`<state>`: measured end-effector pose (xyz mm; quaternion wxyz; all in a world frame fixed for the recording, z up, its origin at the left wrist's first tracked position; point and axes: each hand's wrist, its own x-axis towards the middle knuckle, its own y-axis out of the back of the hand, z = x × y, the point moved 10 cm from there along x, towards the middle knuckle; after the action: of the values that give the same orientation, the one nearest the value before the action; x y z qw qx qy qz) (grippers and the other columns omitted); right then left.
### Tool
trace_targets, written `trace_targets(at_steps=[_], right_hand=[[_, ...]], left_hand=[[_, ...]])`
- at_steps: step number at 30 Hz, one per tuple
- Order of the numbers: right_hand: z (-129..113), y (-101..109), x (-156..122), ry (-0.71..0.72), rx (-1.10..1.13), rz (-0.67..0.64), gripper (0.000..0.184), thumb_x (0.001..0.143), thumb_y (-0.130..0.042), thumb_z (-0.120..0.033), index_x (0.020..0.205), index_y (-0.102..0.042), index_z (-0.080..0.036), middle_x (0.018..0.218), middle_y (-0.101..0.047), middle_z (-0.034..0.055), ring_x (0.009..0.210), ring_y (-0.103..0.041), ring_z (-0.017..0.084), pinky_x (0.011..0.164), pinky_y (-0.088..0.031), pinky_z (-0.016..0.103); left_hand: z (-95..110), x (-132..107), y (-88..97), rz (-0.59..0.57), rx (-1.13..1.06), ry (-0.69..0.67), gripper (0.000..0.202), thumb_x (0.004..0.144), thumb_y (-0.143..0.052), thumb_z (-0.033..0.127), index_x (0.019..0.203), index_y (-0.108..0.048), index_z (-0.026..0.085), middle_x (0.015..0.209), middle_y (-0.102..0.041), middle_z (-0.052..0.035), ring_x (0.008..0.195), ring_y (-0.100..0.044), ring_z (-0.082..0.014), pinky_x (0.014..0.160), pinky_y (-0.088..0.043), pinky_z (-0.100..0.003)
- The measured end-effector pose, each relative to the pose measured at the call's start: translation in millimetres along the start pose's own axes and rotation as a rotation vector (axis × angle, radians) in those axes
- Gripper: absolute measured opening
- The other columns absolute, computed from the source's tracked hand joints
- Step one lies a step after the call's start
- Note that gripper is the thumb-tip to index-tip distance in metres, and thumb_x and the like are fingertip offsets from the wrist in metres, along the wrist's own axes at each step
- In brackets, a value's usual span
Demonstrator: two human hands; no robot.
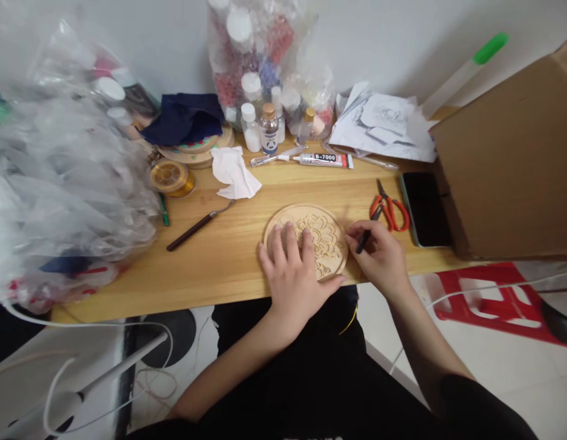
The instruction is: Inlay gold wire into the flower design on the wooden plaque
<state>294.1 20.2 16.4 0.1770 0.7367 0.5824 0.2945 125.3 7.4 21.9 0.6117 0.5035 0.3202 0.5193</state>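
Note:
A round light-wood disc (pixel 335 235) with raised gold wire outlines of a flower lies near the table's front edge. My left hand (pixel 295 275) rests flat on its left part, fingers spread, covering some of the pattern. At the disc's right edge, my right hand (pixel 377 253) is closed on a slim black tool (pixel 363 240), whose exact kind I cannot make out. Just beyond that hand lie orange-handled scissors (pixel 390 211). A gold-coloured strand (pixel 351 321) hangs below the table edge between my arms.
Left of the disc are a wooden-handled tool (pixel 192 232), a white tissue (pixel 235 173) and a spool of gold wire (pixel 172 177). Behind stand small bottles (pixel 269 131) and a B-7000 glue tube (pixel 324 160). A phone (pixel 425 211) and cardboard box (pixel 508 159) bound the right; plastic bags (pixel 68 177) the left.

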Motion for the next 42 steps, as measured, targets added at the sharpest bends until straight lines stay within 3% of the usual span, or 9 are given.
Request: trace_targets(at_steps=[16, 25, 35, 42], right_hand=[[6.9, 0.2, 8.1, -0.063, 0.287, 0.082, 0.020, 0.076, -0.075, -0.027, 0.092, -0.062, -0.025, 0.079, -0.069, -0.0017, 0.072, -0.068, 0.014, 0.068, -0.060, 0.029], [6.8, -0.5, 2.9, -0.072, 0.285, 0.156, 0.018, 0.078, -0.075, -0.020, 0.092, -0.065, -0.025, 0.080, -0.068, -0.0023, 0.072, -0.067, 0.012, 0.067, -0.057, 0.026], [8.4, -1.7, 0.9, -0.067, 0.274, 0.147, 0.022, 0.078, -0.076, -0.019, 0.096, -0.066, -0.027, 0.083, -0.068, -0.0025, 0.074, -0.066, 0.013, 0.067, -0.057, 0.027], [10.5, -1.5, -0.1, -0.076, 0.251, 0.146, 0.018, 0.081, -0.074, -0.023, 0.096, -0.066, -0.027, 0.083, -0.068, -0.0019, 0.074, -0.066, 0.013, 0.066, -0.056, 0.027]], left_hand=[[0.1, -0.6, -2.1, -0.040, 0.008, 0.007, 0.097, 0.073, -0.065, 0.077, 0.143, -0.050, 0.012, 0.153, -0.041, -0.0246, 0.140, -0.035, -0.0480, 0.111, -0.028, -0.071], [2.2, -1.2, -3.6, -0.063, 0.073, -0.030, 0.098, 0.077, -0.055, 0.081, 0.145, -0.048, 0.011, 0.153, -0.040, -0.0262, 0.140, -0.036, -0.0489, 0.109, -0.030, -0.071], [5.8, -1.5, -6.9, -0.131, 0.141, -0.070, 0.101, 0.082, -0.042, 0.083, 0.150, -0.039, 0.008, 0.155, -0.034, -0.0290, 0.141, -0.033, -0.0518, 0.106, -0.030, -0.076], [8.0, -0.1, -8.0, -0.183, 0.190, -0.079, 0.103, 0.081, -0.046, 0.083, 0.152, -0.038, 0.008, 0.156, -0.033, -0.0287, 0.140, -0.033, -0.0528, 0.106, -0.031, -0.076]])
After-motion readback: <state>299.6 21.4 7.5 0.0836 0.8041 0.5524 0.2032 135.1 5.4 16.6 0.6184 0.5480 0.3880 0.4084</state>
